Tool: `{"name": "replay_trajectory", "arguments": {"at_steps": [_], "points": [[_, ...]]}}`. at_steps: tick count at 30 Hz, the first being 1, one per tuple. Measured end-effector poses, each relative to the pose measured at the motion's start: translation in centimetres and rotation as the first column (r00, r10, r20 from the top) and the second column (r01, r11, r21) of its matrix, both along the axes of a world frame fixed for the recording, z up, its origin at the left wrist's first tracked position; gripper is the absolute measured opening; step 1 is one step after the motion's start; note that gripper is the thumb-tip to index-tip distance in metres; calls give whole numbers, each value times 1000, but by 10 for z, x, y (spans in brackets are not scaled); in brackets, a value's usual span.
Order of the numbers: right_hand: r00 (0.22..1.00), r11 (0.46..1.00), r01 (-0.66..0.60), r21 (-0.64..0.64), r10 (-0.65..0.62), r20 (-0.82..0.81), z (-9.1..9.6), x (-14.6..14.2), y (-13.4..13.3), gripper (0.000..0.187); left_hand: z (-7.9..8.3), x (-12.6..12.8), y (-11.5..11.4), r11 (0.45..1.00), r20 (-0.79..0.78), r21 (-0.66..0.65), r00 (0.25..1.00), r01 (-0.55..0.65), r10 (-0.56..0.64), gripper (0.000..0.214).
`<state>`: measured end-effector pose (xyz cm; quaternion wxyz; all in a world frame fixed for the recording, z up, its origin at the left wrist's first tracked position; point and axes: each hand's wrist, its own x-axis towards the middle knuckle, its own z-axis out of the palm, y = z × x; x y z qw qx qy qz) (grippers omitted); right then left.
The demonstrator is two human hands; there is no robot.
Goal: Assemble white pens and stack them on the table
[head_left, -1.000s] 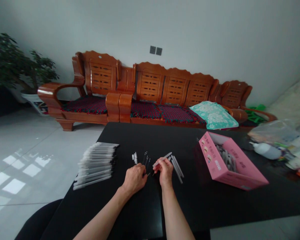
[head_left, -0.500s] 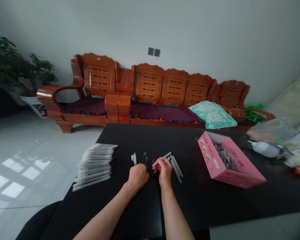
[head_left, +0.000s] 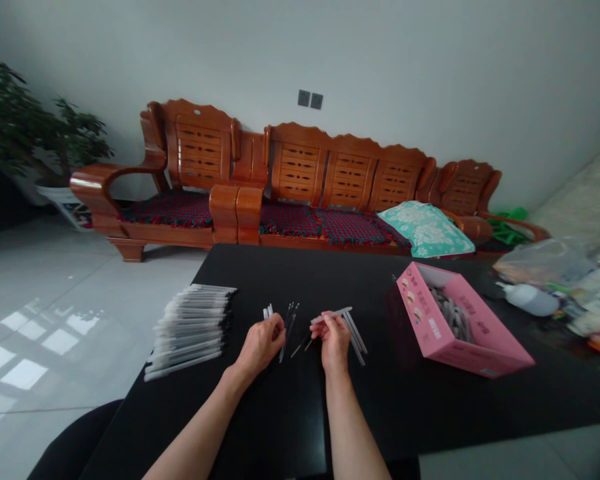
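Observation:
My right hand [head_left: 334,340] is closed on a pale pen barrel [head_left: 336,314] that points up and to the right, with a thin dark refill sticking out of its lower end. My left hand [head_left: 263,342] is curled beside a few loose white caps [head_left: 267,311] and touches thin black refills [head_left: 289,319] on the black table [head_left: 290,413]; what its fingers pinch is too small to make out. A few more pale barrels [head_left: 354,331] lie just right of my right hand.
A neat row of finished white pens [head_left: 193,327] lies at the table's left edge. An open pink box [head_left: 450,323] with grey parts stands at the right. Beyond it are a white bottle [head_left: 529,298] and plastic bags. A wooden sofa [head_left: 300,187] stands behind.
My left hand has moved left, away from my right hand, toward the caps and refills. My right hand has tilted the barrel more level.

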<state>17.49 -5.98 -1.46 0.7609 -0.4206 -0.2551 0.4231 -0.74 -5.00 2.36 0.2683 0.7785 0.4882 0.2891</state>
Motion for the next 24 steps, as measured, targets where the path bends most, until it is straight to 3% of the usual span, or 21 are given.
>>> {"name": "replay_trajectory", "arguments": {"at_steps": [4, 10, 24], "points": [[1000, 1000, -9, 13, 9, -2, 1, 1, -1, 26, -8, -10, -1, 998, 267, -60, 964, 32, -15, 20], [1000, 999, 6, 40, -5, -20, 1, 2, 1, 26, -24, -21, 8, 996, 395, -93, 918, 13, 25, 24], [999, 999, -25, 32, 27, -39, 5, -1, 0, 27, -19, -19, 5, 995, 309, -93, 951, 41, -10, 26]]}}
